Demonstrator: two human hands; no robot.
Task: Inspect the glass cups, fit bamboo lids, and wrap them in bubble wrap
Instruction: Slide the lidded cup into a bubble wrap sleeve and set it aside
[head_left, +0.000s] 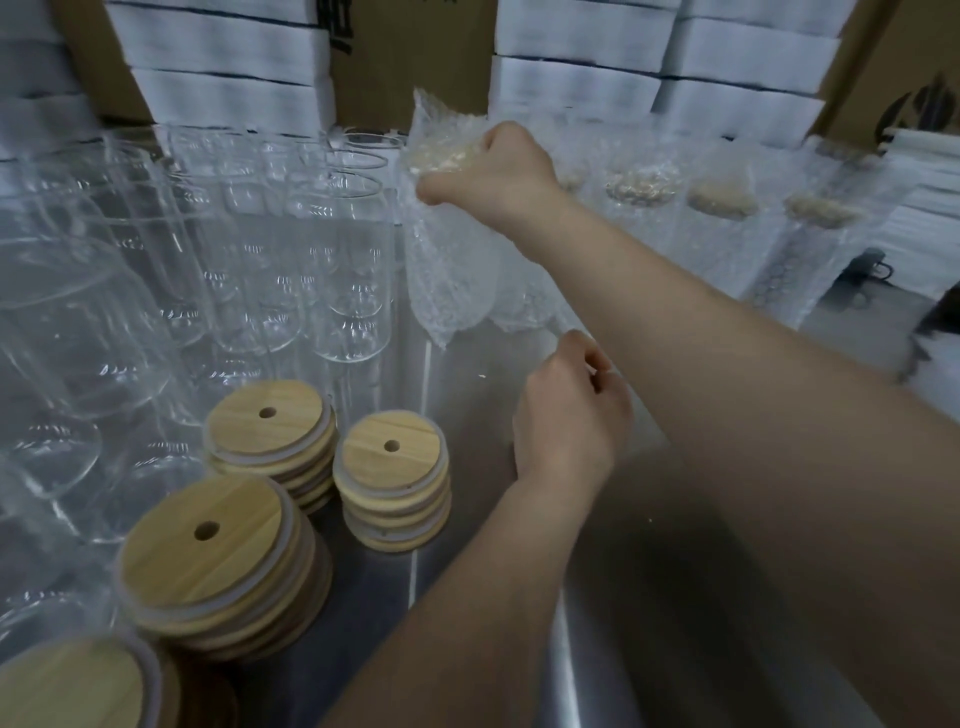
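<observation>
Lid stacks (208, 540): four stacks of bamboo lids, lower left of the frame, on the worktop (467, 374); not yet fitted.

Left hand (569, 415): centre of the frame, over the worktop, fingers curled; grip unclear, and whether it pinches anything cannot be told.

Bare cups (343, 270): many, standing upright in rows across the left half; no lids, no wrap. Judged the bulk of the work remaining.

Wrapped cup (447, 270): upper centre, just right of the bare cups. Lid fitted and bubble wrap on. Long axis near vertical, lid end up, base down; whether the base touches the worktop cannot be told.

Right hand (493, 171): grip clamped round the wrapped cup's lid end.

Finished row (722, 223): several wrapped, lidded cups standing upright, upper right, beside the held one; done.

White boxes (576, 83): stacked along the top of the frame.
</observation>
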